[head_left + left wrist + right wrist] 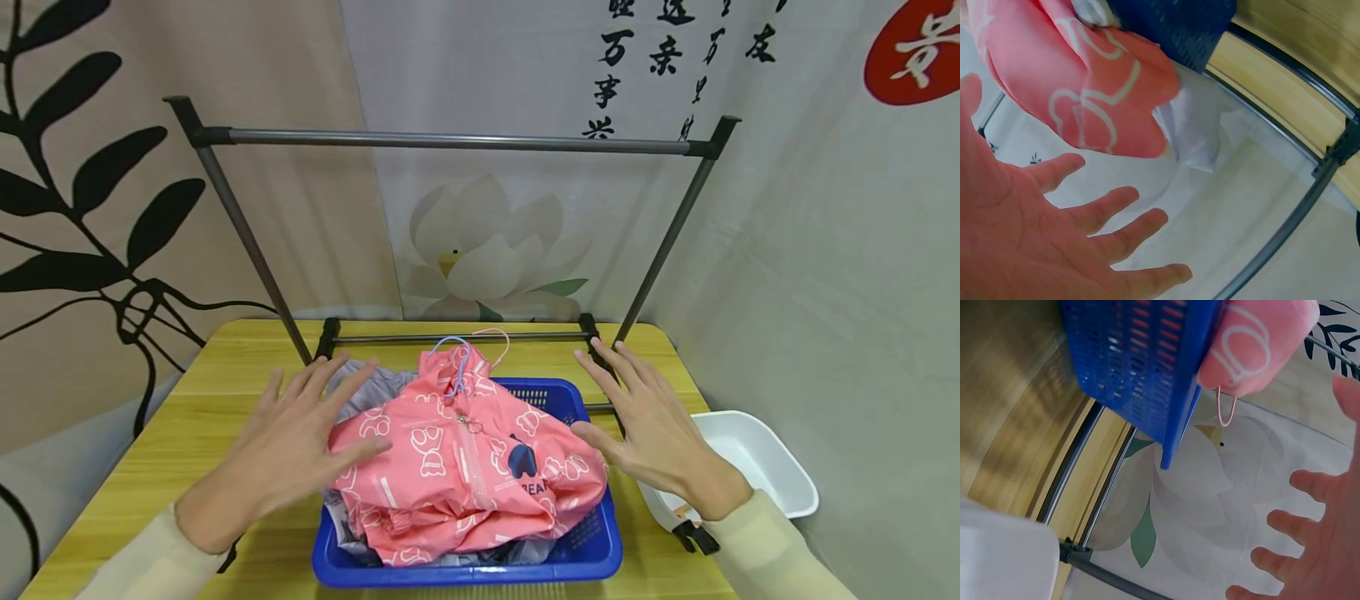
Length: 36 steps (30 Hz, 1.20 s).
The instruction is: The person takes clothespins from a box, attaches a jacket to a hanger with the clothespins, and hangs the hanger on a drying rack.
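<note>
Looks like curtained-off home corner: printed drapes (pixel 810 275), wood-look table (pixel 225 383), garment rack (pixel 450 141).

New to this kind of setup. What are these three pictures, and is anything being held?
No machine: just a person's bare left hand and right hand. The head view looks forward and down; each wrist view comes from a camera worn on that wrist. On the table stand a rack and a blue basket, with a white tray at the right. A pink jacket lies over grey cloth in the basket. Both hands are spread beside the jacket, holding nothing.
</note>
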### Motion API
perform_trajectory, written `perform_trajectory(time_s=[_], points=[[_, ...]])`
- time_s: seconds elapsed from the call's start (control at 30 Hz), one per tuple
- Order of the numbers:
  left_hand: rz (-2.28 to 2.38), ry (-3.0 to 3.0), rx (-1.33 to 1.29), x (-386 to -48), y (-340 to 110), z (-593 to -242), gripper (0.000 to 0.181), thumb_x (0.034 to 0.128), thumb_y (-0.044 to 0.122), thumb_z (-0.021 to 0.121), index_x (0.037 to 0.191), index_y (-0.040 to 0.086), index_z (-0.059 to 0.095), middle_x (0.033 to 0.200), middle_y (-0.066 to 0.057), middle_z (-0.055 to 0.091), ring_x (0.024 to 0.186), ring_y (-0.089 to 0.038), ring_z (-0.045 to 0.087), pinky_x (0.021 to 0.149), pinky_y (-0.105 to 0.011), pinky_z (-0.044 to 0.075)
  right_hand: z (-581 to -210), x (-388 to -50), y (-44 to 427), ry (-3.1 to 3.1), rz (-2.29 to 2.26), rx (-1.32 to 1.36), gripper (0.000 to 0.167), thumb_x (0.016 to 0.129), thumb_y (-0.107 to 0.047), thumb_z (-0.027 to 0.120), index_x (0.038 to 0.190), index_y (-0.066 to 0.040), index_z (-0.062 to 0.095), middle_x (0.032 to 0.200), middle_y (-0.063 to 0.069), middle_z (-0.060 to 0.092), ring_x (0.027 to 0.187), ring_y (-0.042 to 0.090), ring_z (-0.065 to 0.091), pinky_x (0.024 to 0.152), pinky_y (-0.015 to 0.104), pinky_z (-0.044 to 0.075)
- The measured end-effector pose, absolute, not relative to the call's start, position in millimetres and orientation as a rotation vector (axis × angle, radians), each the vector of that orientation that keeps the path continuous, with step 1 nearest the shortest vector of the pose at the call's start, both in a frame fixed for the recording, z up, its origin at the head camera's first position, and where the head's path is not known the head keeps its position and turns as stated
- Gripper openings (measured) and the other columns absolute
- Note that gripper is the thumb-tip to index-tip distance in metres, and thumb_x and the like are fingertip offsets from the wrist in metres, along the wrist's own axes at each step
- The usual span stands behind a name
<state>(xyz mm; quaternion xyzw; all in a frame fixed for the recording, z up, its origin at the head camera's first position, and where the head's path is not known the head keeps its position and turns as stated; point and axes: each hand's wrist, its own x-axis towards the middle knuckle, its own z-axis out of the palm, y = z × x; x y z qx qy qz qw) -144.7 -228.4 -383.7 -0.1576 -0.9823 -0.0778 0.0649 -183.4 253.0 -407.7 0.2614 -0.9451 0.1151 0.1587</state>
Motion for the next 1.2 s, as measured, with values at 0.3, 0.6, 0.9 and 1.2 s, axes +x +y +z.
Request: perform_trajectory(time_s=[0.3, 0.6, 0.9, 1.2], points=[[-0.239, -2.945, -0.507, -143, -221, -386, 0.099, 0.1033, 0.092, 0.057, 0.182, 0.034, 0.04, 0.184, -0.021, 0.044, 0.158, -0.06, 0.053, 0.13, -0.089, 0.034, -407, -183, 241, -2.721, 0.332, 0.775, 0.096, 0.105, -0.067, 0.074, 0.185, -0.036, 0.031, 0.194, 0.008, 0.032, 0.176, 0.05, 0.035, 0.13, 0.085, 0.039], [-0.287, -2.928, -0.525, -142, -212, -389, 0.096, 0.1037, 0.092, 0.057, 0.181, 0.036, 0.043, 0.175, -0.016, 0.056, 0.153, -0.053, 0.061, 0.116, -0.086, 0.051, -407, -180, 231, -2.714, 0.352, 0.845, 0.09, 0.108, -0.066, 0.071, 0.184, -0.035, 0.034, 0.19, 0.011, 0.04, 0.174, 0.048, 0.04, 0.131, 0.082, 0.041], [-0.332, -2.928, -0.508, -141, -203, -395, 0.094, 0.1039, 0.091, 0.058, 0.177, 0.033, 0.051, 0.148, -0.014, 0.07, 0.125, -0.035, 0.073, 0.096, -0.064, 0.065, -410, -177, 219, -2.776, 0.393, 0.868, 0.085, 0.11, -0.07, 0.066, 0.183, -0.036, 0.037, 0.187, 0.006, 0.044, 0.168, 0.045, 0.051, 0.125, 0.083, 0.046], [-0.34, -2.889, -0.567, -144, -199, -402, 0.089, 0.1045, 0.085, 0.064, 0.173, 0.028, 0.057, 0.118, -0.004, 0.068, 0.092, -0.015, 0.06, 0.079, -0.043, 0.055, -414, -175, 210, -2.847, 0.462, 0.912, 0.078, 0.113, -0.069, 0.061, 0.18, -0.031, 0.046, 0.18, 0.005, 0.055, 0.166, 0.041, 0.054, 0.128, 0.077, 0.048]])
